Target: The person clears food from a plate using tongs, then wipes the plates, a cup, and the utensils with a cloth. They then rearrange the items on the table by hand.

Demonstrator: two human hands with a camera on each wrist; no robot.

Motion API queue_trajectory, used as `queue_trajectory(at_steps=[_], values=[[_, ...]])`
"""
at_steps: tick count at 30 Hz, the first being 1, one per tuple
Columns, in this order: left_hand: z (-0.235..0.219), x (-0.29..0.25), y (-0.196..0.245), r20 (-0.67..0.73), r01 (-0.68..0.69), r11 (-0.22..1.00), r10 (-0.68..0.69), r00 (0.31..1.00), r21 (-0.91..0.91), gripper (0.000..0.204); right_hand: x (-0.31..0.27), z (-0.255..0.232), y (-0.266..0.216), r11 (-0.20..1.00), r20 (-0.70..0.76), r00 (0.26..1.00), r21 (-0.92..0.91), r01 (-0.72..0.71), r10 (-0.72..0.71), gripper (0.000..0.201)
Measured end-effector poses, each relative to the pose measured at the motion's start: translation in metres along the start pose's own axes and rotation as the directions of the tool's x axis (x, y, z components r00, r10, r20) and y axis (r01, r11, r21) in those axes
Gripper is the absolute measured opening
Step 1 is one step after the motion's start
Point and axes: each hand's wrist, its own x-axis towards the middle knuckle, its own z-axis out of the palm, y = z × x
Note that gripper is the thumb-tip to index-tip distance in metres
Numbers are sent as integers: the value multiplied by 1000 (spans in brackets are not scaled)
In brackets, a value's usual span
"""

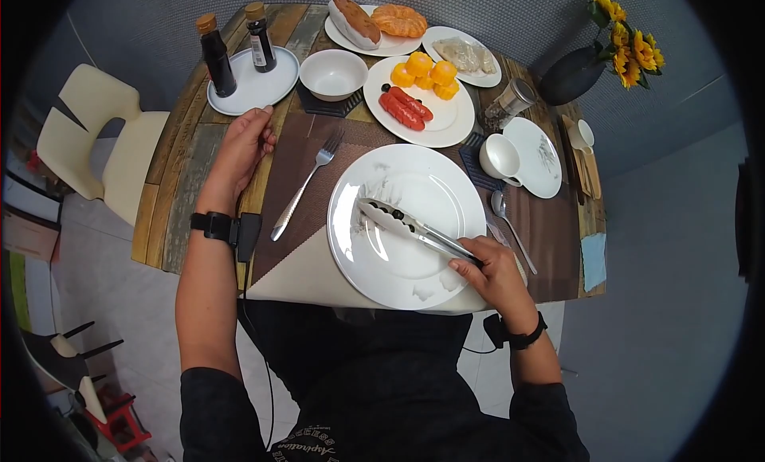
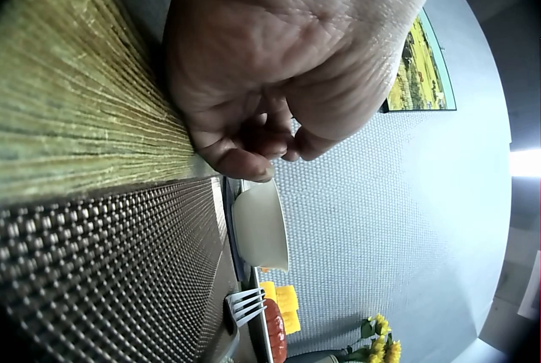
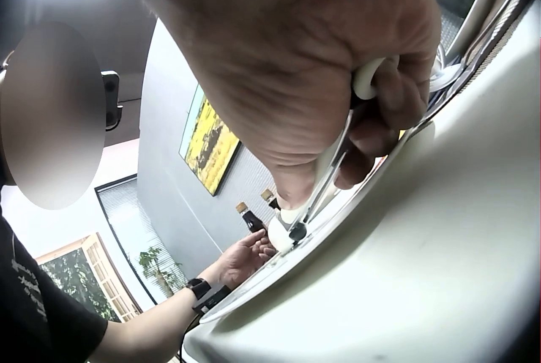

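Observation:
In the head view my right hand [image 1: 498, 277] grips the handle end of metal tongs [image 1: 414, 227], which lie across a large white plate [image 1: 370, 263] with a grey pattern. The right wrist view shows that hand [image 3: 338, 84] curled round the tongs [image 3: 325, 185] at the plate's edge. My left hand [image 1: 249, 147] rests at the table's left side, just below a small tray [image 1: 283, 64] with two bottles, its fingers loosely curled and holding nothing. The left wrist view shows the same hand [image 2: 279, 67] low over the wood, beside the woven placemat [image 2: 127, 253].
A fork [image 1: 307, 187] lies left of the plate, a spoon [image 1: 514, 232] right of it. Behind stand a bowl [image 1: 334, 74], a plate of sausages [image 1: 405, 111] and yellow pieces, bread [image 1: 355, 22], a cup [image 1: 500, 156], a glass jar [image 1: 514, 99] and a dark vase [image 1: 572, 76].

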Motion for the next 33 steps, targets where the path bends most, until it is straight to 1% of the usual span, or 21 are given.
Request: queue_trajectory(at_steps=[4, 6, 10, 13, 16, 17, 19, 20, 21, 23, 24, 25, 27, 28, 29, 31, 33], values=[[0, 0, -1, -2, 4, 1000, -4, 1000, 8, 28, -2, 3, 1, 1000, -12, 1000, -22, -14, 14, 36], [0, 0, 0, -1, 6, 1000, -6, 1000, 5, 28, -2, 3, 2, 1000, -18, 1000, 2, -22, 22, 35], [0, 0, 0, -3, 9, 1000, -9, 1000, -2, 28, 1, -7, -7, 999, -29, 998, -1, -52, 52, 34], [0, 0, -1, -8, -5, 1000, 5, 1000, -16, 27, 4, -16, -6, 999, -57, 998, 5, -41, 41, 34], [-1, 2, -3, -6, -3, 1000, 3, 1000, -18, 27, 12, -29, -2, 1000, -141, 990, -26, -14, 10, 30], [-1, 2, -3, -6, -4, 1000, 4, 1000, -19, 27, 16, -35, -1, 1000, -142, 990, -28, -13, 9, 30], [-1, 2, -3, -7, -6, 1000, 6, 1000, -17, 27, 27, -48, 0, 996, -207, 976, -39, -83, 73, 29], [-1, 2, -3, -6, -8, 1000, 7, 1000, -17, 27, 36, -54, 2, 992, -208, 970, -12, -128, 123, 31], [-1, 2, -3, -7, -7, 1000, 7, 1000, -17, 27, 44, -59, 1, 992, -210, 970, -13, -127, 121, 31], [-1, 2, -3, -10, -9, 1000, 9, 1000, -18, 27, 63, -71, -4, 970, -269, 942, -81, -228, 199, 32], [-1, 2, -4, -8, -8, 1000, 8, 1000, -16, 27, 74, -74, 9, 978, -266, 953, -112, -177, 142, 33], [-2, 2, -4, -6, -7, 1000, 6, 1000, -14, 27, 83, -76, 17, 978, -266, 954, -113, -174, 139, 33], [-1, 2, -3, -10, -9, 1000, 9, 1000, -10, 27, 102, -80, 26, 955, -241, 965, -249, -161, 100, 36], [-1, 1, -3, -13, -9, 1000, 9, 1000, -5, 27, 110, -82, 27, 943, -201, 968, -264, -202, 151, 38], [-1, 2, -3, -14, -11, 1000, 10, 1000, -6, 27, 117, -82, 33, 944, -201, 968, -264, -200, 149, 38], [-1, 2, -3, -6, -9, 1000, 9, 1000, -1, 26, 129, -78, 49, 942, -231, 972, -313, -122, 48, 40], [1, 0, -1, -10, -7, 1000, 7, 1000, 0, 26, 137, -76, 53, 938, -231, 972, -328, -109, 32, 42]])
